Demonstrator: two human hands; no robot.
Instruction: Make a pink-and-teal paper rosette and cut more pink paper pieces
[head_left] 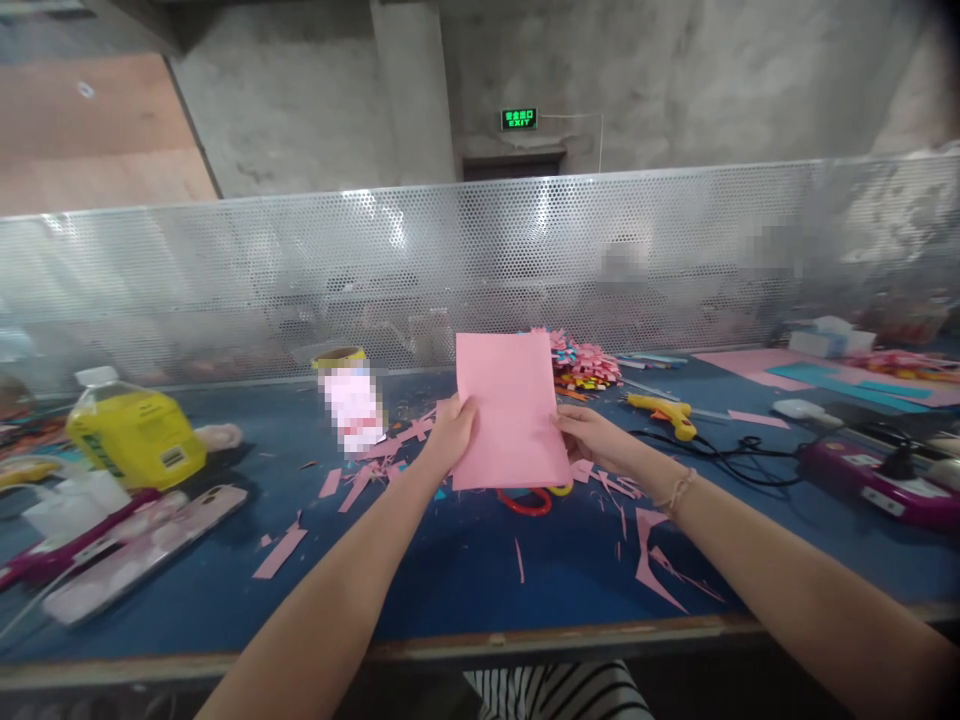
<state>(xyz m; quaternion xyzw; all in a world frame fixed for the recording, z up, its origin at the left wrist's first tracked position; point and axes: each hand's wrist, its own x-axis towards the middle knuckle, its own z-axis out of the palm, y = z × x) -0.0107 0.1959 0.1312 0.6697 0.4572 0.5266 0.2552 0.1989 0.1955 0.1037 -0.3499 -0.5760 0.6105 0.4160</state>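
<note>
Pink sheet (510,400) held up off the table, center, roughly upright, above the near-middle of the blue tabletop (465,600). Left hand (452,432) closed on its left edge, thumb on the front face, fingers mostly hidden. Right hand (589,437) pinches the right edge, fingers curled, bracelet (681,492) on that wrist. Just below the sheet's bottom edge: red loop (525,513), partly covered, with a bit of yellow beside it; rest hidden.

Pink scraps (281,555) scattered left and right of the sheet. Behind it to the right, a heap of fringed paper (589,362), mostly pink with some blue and orange. Right of the right hand, yellow glue gun (667,413) lying down, dark cable near it; farther right, purple power strip (862,480). Far right, flat pink paper with blue strips (847,385) on top.

Left side: bottle of yellow liquid (139,435), near it a phone in a pale case (150,555). Left of the sheet, farther back, a pixelated upright item (352,405), unreadable. Perforated metal screen (300,270) along the far edge; green exit sign (519,119) beyond.
</note>
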